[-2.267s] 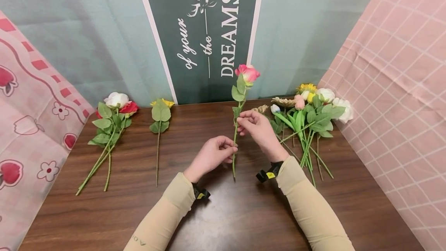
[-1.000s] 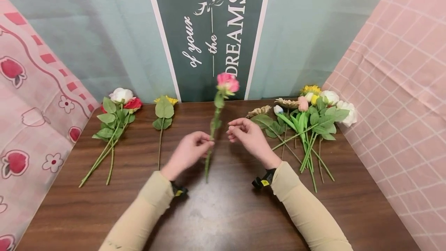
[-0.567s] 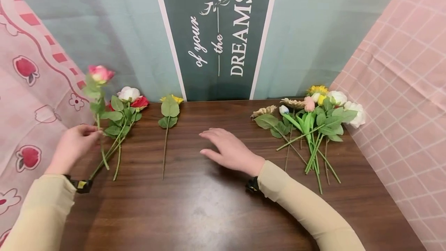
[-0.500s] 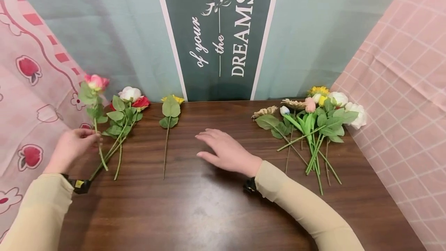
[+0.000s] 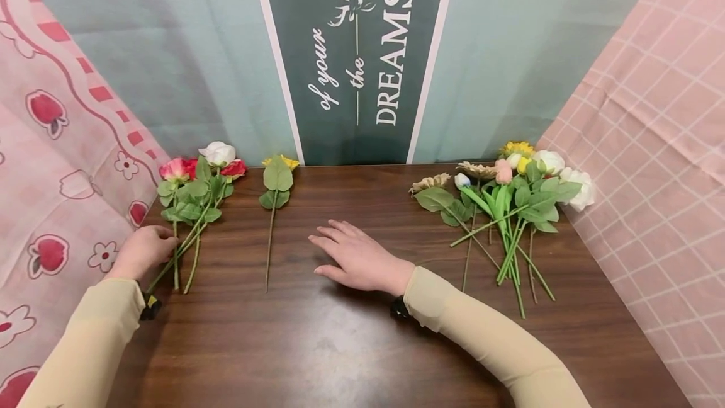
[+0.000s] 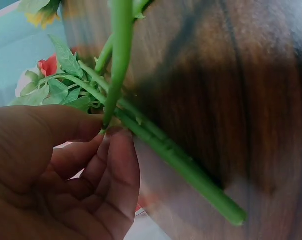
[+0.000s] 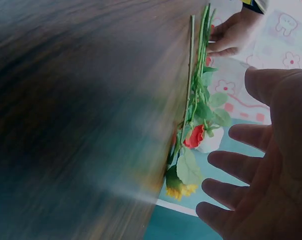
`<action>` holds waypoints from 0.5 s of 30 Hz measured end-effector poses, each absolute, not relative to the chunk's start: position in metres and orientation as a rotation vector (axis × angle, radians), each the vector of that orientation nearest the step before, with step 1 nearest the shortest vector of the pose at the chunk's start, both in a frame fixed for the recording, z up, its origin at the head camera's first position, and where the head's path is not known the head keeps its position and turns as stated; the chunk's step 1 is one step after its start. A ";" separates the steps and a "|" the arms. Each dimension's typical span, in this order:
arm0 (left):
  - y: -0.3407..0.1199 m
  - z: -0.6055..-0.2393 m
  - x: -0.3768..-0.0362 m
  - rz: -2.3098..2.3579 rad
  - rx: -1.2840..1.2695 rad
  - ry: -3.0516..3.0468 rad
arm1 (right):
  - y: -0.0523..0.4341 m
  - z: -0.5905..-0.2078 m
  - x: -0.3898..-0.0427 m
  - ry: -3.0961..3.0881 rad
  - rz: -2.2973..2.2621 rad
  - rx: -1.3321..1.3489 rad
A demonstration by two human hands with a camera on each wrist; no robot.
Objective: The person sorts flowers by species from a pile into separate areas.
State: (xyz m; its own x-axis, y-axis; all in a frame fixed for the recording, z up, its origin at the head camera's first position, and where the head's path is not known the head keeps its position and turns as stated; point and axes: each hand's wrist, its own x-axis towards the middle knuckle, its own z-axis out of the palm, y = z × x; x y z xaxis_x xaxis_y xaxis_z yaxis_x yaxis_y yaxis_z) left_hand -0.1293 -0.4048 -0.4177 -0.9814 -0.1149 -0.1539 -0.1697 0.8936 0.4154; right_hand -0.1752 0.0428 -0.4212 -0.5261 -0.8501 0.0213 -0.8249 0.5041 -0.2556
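At the left edge of the frame the left hand (image 5: 144,249) lies on the dark wooden bench (image 5: 362,345), its fingers curled at the stem of a pink rose (image 5: 175,170) that lies flat with a white rose (image 5: 219,153) and a red rose (image 5: 235,169); their stems run side by side toward the lower left. Just right of that group lies a single yellow flower (image 5: 279,164), apart from it. Near the middle of the frame the right hand (image 5: 354,258) rests palm down with straight, spread fingers, holding nothing. At the right lies a heap of mixed flowers (image 5: 510,187). Behind, in the upper middle, hangs a dark green banner (image 5: 351,55) reading "of your the DREAMS".
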 end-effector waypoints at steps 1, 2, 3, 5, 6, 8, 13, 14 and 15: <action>-0.405 -0.418 -0.130 0.633 -0.214 2.949 | 0.044 -0.422 -0.176 2.634 -0.360 -1.463; -0.405 -0.419 -0.131 0.614 -0.208 2.959 | 0.046 -0.422 -0.176 2.634 -0.361 -1.453; -0.405 -0.419 -0.131 0.609 -0.207 2.959 | 0.047 -0.422 -0.177 2.636 -0.359 -1.445; -0.405 -0.418 -0.131 0.604 -0.211 2.950 | 0.051 -0.423 -0.178 2.640 -0.356 -1.427; -0.405 -0.417 -0.130 0.602 -0.215 2.942 | 0.053 -0.423 -0.179 2.641 -0.354 -1.416; -0.405 -0.414 -0.130 0.608 -0.227 2.920 | 0.058 -0.425 -0.181 2.649 -0.348 -1.394; -0.404 -0.411 -0.131 0.592 -0.237 2.954 | 0.076 -0.432 -0.191 2.700 -0.354 -1.346; -0.401 -0.410 -0.131 0.577 -0.239 2.987 | 0.081 -0.433 -0.194 2.716 -0.365 -1.327; -0.397 -0.410 -0.132 0.555 -0.229 3.035 | 0.086 -0.433 -0.197 2.737 -0.379 -1.306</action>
